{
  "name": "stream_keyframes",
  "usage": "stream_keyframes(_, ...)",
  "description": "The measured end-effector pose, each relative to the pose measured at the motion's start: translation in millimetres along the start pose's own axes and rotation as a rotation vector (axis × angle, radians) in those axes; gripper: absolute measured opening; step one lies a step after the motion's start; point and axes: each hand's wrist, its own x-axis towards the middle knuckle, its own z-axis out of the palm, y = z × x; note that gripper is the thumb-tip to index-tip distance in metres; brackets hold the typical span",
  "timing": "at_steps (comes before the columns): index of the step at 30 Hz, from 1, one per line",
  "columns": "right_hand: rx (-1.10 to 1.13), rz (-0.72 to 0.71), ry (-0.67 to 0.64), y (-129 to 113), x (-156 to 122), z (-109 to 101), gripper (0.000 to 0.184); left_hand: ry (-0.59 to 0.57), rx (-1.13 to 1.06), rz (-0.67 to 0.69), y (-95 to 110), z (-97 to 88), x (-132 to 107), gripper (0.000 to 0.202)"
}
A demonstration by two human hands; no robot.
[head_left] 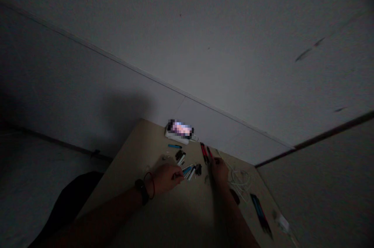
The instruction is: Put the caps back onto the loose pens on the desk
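My left hand (168,178) is over the table, its fingers curled together at the lower left of a loose pile of white and blue pen barrels (189,171). Whether anything small sits between those fingertips is too dark to tell. My right hand (219,171) is closed at the lower end of a red pen (209,151). Beside that pen, other red and black pens (203,153) lie side by side. Small black pen parts (198,169) rest at the pile's right edge, and more black pieces (179,155) lie above it. A blue pen (174,146) lies farther back.
A phone with a lit, blurred screen (181,128) leans on a white block (177,137) by the wall. A white cable (241,180) coils right of my right hand. Blue and red pens (261,215) lie near the right edge, close to a white plug (282,222). The room is dim.
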Motion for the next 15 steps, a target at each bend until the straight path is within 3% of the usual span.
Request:
stream_keyframes(6,-0.073,-0.022,0.020,5,-2,12,0.051,-0.043,0.007,-0.042,1,-2.9,1,0.018)
stream_keyframes(15,0.004,-0.084,0.148,7,-17,14,0.056,0.043,-0.012,0.001,2,0.6,-3,0.019)
